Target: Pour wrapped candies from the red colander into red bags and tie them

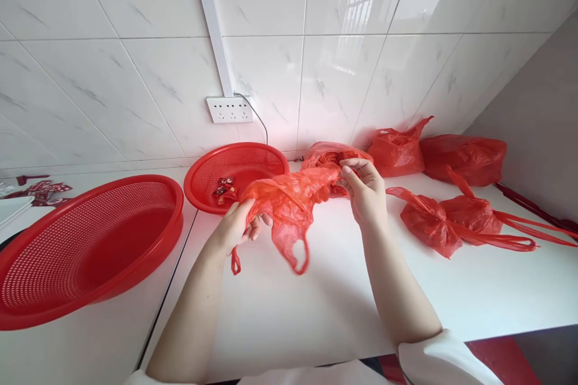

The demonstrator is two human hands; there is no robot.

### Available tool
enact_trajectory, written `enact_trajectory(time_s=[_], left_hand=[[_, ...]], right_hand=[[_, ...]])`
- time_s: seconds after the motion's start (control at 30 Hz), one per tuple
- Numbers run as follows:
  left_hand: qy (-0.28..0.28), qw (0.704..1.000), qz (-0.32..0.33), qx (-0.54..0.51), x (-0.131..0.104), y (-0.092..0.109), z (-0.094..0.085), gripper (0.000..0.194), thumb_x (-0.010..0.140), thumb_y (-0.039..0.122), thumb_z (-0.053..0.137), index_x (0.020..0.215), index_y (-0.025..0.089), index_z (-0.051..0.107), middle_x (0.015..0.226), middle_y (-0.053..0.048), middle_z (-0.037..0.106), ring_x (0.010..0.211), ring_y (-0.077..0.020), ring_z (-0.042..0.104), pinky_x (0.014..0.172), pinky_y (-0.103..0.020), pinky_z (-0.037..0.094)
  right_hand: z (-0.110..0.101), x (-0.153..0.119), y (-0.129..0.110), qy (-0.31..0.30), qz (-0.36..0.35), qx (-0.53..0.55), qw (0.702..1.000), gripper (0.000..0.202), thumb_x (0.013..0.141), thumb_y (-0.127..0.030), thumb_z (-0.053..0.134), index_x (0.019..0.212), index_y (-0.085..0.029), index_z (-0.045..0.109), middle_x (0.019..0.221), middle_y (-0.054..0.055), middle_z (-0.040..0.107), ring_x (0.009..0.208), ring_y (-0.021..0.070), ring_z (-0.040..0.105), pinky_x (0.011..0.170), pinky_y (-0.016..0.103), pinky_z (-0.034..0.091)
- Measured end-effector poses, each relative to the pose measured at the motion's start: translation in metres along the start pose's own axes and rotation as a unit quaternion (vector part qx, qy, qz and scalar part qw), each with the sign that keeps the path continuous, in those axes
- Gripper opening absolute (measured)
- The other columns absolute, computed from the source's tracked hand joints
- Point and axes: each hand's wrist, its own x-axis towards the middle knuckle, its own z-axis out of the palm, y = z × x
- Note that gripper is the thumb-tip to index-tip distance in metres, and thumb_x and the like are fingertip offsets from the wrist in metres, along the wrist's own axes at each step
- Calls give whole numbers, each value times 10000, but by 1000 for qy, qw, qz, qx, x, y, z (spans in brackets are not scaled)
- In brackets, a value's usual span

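A thin red plastic bag point(289, 192) is stretched between my hands above the white table. My left hand point(239, 224) grips its left end, where a small loop of plastic dangles below the fingers. The thumb and fingers of my right hand point(365, 183) pinch the bag's right end. One handle loop of the bag hangs down between the hands. Just behind my right hand sits a larger red bag point(336, 150) stuffed with crumpled red plastic. To the left, behind my left hand, a red perforated basket point(266, 162) holds a few small wrapped pieces.
A bigger red basket point(162, 240) stands at the left on the white table point(307, 325). Two tied red bags point(433, 225) lie at the right. Full red bags point(465, 159) stand along the tiled wall, below which a socket strip point(229, 109) has a cable plugged in.
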Motion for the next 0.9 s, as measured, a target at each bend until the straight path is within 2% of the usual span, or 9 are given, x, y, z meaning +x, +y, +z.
enact_trajectory(time_s=[0.1,0.17,0.23,0.3,0.4,0.53,0.73,0.83,0.9], left_hand=[[-80,991,-70,-76,2,4,-3,698,874,665,230,715,110,621,421,-46,535,252,-36,227,291,-184,120],[-116,979,-81,-149,5,5,-2,759,858,704,177,715,103,619,394,-42,507,231,-38,223,276,-177,121],[-148,956,-73,-241,6,4,-1,753,878,680,155,716,107,614,376,-17,464,225,-37,217,261,-164,135],[-179,923,-57,-336,6,2,1,717,922,608,134,734,112,616,384,6,442,229,-25,184,253,-147,141],[-214,878,-48,-425,5,0,5,665,968,503,117,778,115,623,423,15,453,250,-10,141,255,-125,147],[-243,871,-73,-421,5,-2,10,622,975,486,155,808,116,626,435,27,448,268,-7,120,270,-125,149],[-355,910,-148,-153,2,0,32,712,909,631,161,772,116,633,387,1,468,250,-37,174,297,-179,135],[-384,913,-137,10,-9,3,46,742,914,608,111,786,123,658,406,-17,520,276,-41,179,369,-191,245],[-388,908,-120,104,-13,5,50,743,915,598,102,783,138,670,407,-15,530,296,-52,170,418,-209,308]], right_hand=[[8,-12,-12,27,-81,-46,995,174,848,-329,617,981,-223,580,1096,48,600,915,153,615,788,296,514],[15,-25,-22,-19,-127,-111,986,122,873,-327,588,914,-212,596,957,44,635,846,153,618,752,286,508],[21,-38,-29,-165,-127,-184,961,134,898,-315,550,866,-205,620,795,25,644,711,136,609,673,263,495],[27,-48,-31,-334,-86,-257,903,163,920,-287,504,969,-212,641,713,7,643,624,124,595,616,251,475],[36,-56,-24,-430,-41,-347,832,390,928,-231,450,1316,-229,476,724,1,655,616,132,590,606,256,458],[46,-56,-11,-369,-44,-345,862,549,945,-221,378,1466,-205,204,777,9,653,622,137,560,622,268,457],[45,-47,8,-205,-49,-142,967,225,963,-295,351,1011,-200,549,789,21,619,657,132,577,654,280,490],[35,-38,17,-179,-52,-124,975,250,939,-268,343,983,-191,577,868,57,657,770,185,633,671,316,529],[26,-31,18,-163,-79,-273,945,301,927,-251,323,1049,-190,591,947,84,670,912,230,638,763,362,541]])
